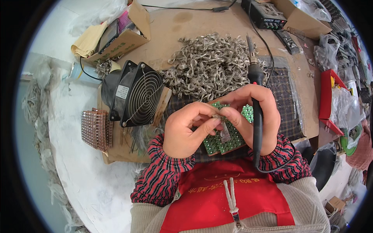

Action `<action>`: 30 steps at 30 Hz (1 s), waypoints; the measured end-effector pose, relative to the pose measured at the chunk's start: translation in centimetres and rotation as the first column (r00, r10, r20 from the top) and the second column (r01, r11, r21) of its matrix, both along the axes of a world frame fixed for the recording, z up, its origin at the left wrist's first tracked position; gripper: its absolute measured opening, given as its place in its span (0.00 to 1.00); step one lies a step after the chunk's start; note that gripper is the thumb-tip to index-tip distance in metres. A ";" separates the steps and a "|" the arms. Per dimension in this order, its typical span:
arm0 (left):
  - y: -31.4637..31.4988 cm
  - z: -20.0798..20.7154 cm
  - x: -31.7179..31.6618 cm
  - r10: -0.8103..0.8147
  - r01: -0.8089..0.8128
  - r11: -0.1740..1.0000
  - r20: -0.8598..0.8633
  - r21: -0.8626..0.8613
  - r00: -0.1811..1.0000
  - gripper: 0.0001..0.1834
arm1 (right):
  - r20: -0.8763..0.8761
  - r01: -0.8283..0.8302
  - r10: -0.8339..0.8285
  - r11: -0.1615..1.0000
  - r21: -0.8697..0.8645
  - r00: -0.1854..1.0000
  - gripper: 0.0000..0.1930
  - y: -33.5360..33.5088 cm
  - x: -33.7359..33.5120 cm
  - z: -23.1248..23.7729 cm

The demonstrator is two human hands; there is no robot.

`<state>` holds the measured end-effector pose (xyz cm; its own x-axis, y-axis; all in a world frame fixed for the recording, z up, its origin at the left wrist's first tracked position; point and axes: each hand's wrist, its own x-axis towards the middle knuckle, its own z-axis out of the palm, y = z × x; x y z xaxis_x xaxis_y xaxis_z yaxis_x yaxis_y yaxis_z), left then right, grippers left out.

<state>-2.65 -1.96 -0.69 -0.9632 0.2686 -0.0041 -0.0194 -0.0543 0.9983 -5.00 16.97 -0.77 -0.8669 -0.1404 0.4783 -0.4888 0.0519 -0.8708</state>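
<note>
My left hand (182, 130) is closed in a pinch, its thumb and forefinger on a small greyish wire piece (218, 117), partly hidden by the fingers. My right hand (268, 110) has its thumb at the same piece. It also holds a black-handled soldering iron (257, 120), upright across the fingers, its metal tip pointing away from me. Below the fingertips lie green circuit boards (227, 145) with rows of small parts, on a dark checked cloth (281, 93). Just beyond my hands rises a large heap of looped grey wire bundles (211, 64).
A black fan (138, 95) with a wire guard stands left of my hands. Left of it are stacked brown boards (94, 128). A cardboard box (130, 37) is far left; a black soldering station (264, 15) is far right. A red box (330, 103) sits right. The iron's cord curves nearby.
</note>
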 end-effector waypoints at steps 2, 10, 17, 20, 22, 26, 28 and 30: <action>0.1 -0.2 0.1 0.027 -0.027 1.000 -0.059 -0.006 0.998 0.06 | -0.047 -0.009 0.013 0.996 0.084 0.999 0.21 0.1 0.1 -0.1; -0.2 -0.1 0.1 0.011 -0.014 0.999 -0.075 -0.037 0.997 0.07 | -0.036 0.007 -0.009 0.998 -0.064 0.999 0.18 -0.9 0.7 -0.5; 1.0 -0.7 0.5 0.169 -0.157 0.976 -0.065 0.152 0.984 0.05 | -0.321 0.124 -0.097 0.990 0.065 0.942 0.15 -0.3 1.5 -0.8; 0.7 -1.5 0.2 0.115 -0.157 0.861 0.115 0.484 0.987 0.04 | -0.242 0.051 -0.025 0.994 0.101 0.970 0.20 -0.4 2.4 -1.4; 0.8 -2.2 0.0 0.013 -0.125 0.737 0.171 0.664 0.985 0.04 | -0.112 0.058 -0.058 0.998 -0.003 0.992 0.21 -0.6 2.6 -1.8; 0.6 -2.9 -0.3 -0.149 -0.016 0.610 0.135 0.792 0.979 0.04 | 0.015 0.049 -0.048 0.993 -0.111 0.999 0.19 -1.0 2.7 -1.8; 0.4 -2.3 -0.2 -0.211 -0.055 0.641 0.245 0.766 0.946 0.03 | 0.064 0.018 -0.008 0.987 -0.158 0.998 0.18 -1.0 2.4 -1.6; 0.0 -1.4 0.1 -0.224 -0.017 0.779 0.303 0.627 0.926 0.03 | 0.057 -0.033 0.040 0.993 -0.115 0.998 0.18 -0.6 2.1 -1.4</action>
<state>-2.56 -1.92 -2.06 -0.8952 0.4274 -0.1265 -0.3929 -0.6224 0.6769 -2.90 16.38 -2.21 -0.8895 -0.1200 0.4408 -0.4359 -0.0660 -0.8976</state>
